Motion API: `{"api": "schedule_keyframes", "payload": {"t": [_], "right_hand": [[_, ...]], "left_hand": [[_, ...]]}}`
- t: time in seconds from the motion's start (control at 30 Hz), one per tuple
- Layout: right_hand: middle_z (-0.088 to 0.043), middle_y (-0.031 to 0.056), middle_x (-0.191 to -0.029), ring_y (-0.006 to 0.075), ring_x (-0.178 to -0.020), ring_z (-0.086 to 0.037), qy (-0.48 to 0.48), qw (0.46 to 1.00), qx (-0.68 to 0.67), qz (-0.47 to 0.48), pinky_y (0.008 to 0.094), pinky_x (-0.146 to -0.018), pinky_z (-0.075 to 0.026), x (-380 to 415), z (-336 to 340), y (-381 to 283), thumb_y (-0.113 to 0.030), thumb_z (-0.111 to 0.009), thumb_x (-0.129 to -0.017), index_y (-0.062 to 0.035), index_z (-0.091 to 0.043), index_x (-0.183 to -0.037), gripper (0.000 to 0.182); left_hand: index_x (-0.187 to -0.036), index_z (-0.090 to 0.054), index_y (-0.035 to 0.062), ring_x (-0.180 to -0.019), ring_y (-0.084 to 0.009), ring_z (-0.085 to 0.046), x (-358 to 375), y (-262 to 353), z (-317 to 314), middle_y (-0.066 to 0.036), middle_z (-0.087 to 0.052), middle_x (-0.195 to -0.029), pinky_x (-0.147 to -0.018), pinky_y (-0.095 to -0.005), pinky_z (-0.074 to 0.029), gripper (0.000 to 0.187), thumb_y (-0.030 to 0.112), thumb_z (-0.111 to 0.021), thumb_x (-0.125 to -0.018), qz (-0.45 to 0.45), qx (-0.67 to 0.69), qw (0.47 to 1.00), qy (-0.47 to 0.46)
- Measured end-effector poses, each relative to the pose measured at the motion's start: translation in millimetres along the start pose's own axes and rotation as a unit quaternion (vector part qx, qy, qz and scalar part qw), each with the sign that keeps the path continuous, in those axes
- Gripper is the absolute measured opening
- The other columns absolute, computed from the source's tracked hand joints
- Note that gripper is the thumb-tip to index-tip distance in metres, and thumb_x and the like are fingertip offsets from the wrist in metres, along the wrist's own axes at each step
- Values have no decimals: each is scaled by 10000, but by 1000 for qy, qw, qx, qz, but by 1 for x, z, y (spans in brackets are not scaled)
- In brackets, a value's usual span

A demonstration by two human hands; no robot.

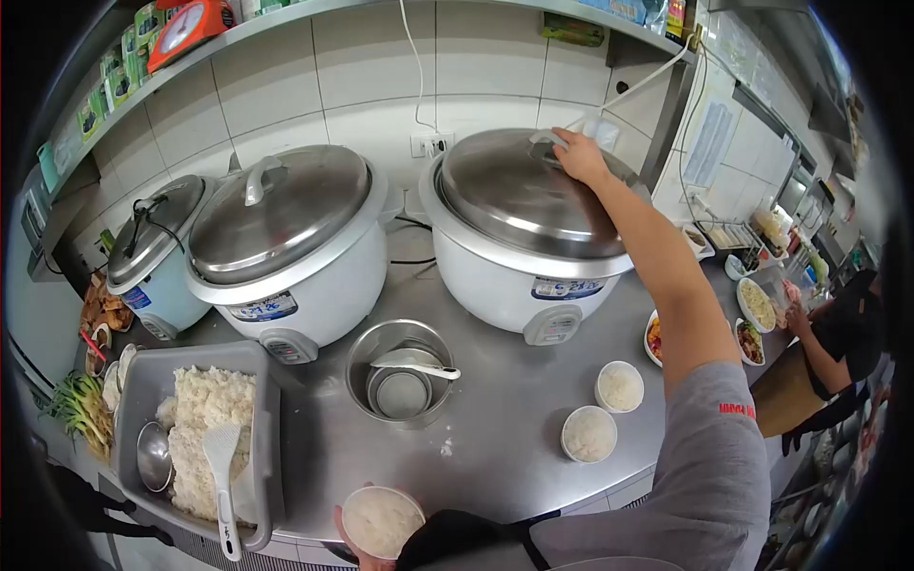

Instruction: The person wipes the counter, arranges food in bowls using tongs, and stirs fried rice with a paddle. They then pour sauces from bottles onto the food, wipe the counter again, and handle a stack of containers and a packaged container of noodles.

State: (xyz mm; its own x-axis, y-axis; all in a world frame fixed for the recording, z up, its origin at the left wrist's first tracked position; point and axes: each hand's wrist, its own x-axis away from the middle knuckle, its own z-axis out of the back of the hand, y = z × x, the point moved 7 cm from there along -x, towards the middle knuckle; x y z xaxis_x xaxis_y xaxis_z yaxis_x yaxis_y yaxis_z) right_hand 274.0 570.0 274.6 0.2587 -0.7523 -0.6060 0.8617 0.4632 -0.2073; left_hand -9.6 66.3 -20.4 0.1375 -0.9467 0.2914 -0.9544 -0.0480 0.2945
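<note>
My right hand (579,155) reaches far forward, its fingers wrapped round the handle of the metal lid (519,195) on the right-hand white rice cooker (495,290). That lid rests on the cooker's rim, slightly askew. At the table's front edge, close to my body, my left hand (348,538) grips a bowl of rice (383,521) from below and the side; most of its fingers are hidden. Two more white bowls of rice, one nearer (588,434) and one farther (620,387), stand on the steel table to the right.
A grey tub (274,428) of cooked rice holds a white rice paddle (223,466) and a metal bowl (154,455). Beside it stands a metal pot (357,357) with a spoon across it. More rice cookers (305,305) line the left; a co-worker (838,333) handles food at right.
</note>
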Motion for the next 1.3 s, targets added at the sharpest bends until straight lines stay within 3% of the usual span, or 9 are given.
{"api": "schedule_keyframes", "payload": {"t": [0.07, 0.27, 0.63, 0.7, 0.77, 0.9, 0.97, 1.13, 1.3], "right_hand": [[-557, 211, -1049, 376, -966, -527, 24, 1000, -14, -3, 393, -864, -424, 2, 1, -12, -255, -515, -783, -125, -532, -1153, 393], [-567, 181, -1033, 379, -956, -525, 28, 998, 14, -52, 403, -862, -421, 4, -16, 1, -237, -485, -794, -141, -518, -1165, 385], [-536, 188, -1113, 353, -999, -517, 15, 998, 58, -12, 388, -868, -415, 3, -22, 3, -323, -466, -814, -125, -499, -1184, 421], [-526, 158, -1154, 302, -1059, -505, -26, 999, 39, 5, 374, -879, -407, -2, -25, 1, -321, -544, -794, -93, -449, -1227, 498], [-251, 251, -1342, 421, -1230, -232, -129, 988, 21, -81, 433, -995, -272, 17, -8, -7, -506, -484, -792, -164, -164, -1377, 749], [-411, 292, -1210, 371, -1097, -437, 118, 972, -117, 165, 391, -911, -368, 133, 84, -71, -397, -561, -769, -18, -362, -1276, 663], [-513, 153, -1161, 306, -1035, -514, 134, 969, -160, 129, 366, -862, -415, 218, 103, -72, -276, -643, -741, -82, -423, -1236, 576], [-243, 248, -1339, 348, -1241, -285, 10, 936, -229, -266, 416, -1008, -257, 471, 48, -6, -333, -819, -519, 44, -98, -1335, 1153], [-171, 278, -1343, 392, -1257, -203, -13, 939, -211, -272, 427, -1032, -209, 516, 0, -33, -404, -821, -483, 44, -82, -1326, 1207]], "left_hand": [[-1160, -489, 178, -1013, -476, -427, 8, -4, 3, -213, -477, -1132, -804, -624, -360, 650, 655, -328, -749, 41, 221, 972, 64], [-1130, -516, 183, -1008, -474, -428, -1, -22, 8, -198, -496, -1110, -821, -619, -343, 649, 673, -359, -735, 12, 1, 998, 64], [-1174, -500, 252, -1086, -463, -399, 1, -35, 6, -163, -437, -1230, -866, -628, -303, 606, 662, -399, -739, 69, 33, 997, -6], [-1184, -492, 256, -1098, -462, -392, -4, -37, 13, -163, -426, -1241, -867, -634, -306, 605, 661, -401, -743, 90, 32, 995, -8], [-1195, -483, 260, -1110, -461, -384, -4, -47, 11, -164, -415, -1252, -868, -640, -309, 605, 659, -402, -747, 122, 32, 992, -4], [-1235, -439, 263, -1135, -447, -370, -9, -59, -4, -166, -381, -1277, -860, -633, -334, 618, 657, -392, -761, 134, 32, 988, -68], [-1243, -430, 260, -1140, -454, -359, -13, -68, -6, -172, -366, -1287, -871, -638, -316, 617, 650, -390, -766, 178, 68, 979, -78], [-1249, -428, 257, -1146, -474, -341, -33, -93, -11, -182, -352, -1294, -883, -644, -295, 621, 649, -380, -770, 247, 49, 960, -121], [-1247, -424, 274, -1154, -474, -334, -50, -127, -33, -167, -360, -1299, -883, -646, -292, 618, 658, -368, -767, 304, 6, 942, -144]]}}
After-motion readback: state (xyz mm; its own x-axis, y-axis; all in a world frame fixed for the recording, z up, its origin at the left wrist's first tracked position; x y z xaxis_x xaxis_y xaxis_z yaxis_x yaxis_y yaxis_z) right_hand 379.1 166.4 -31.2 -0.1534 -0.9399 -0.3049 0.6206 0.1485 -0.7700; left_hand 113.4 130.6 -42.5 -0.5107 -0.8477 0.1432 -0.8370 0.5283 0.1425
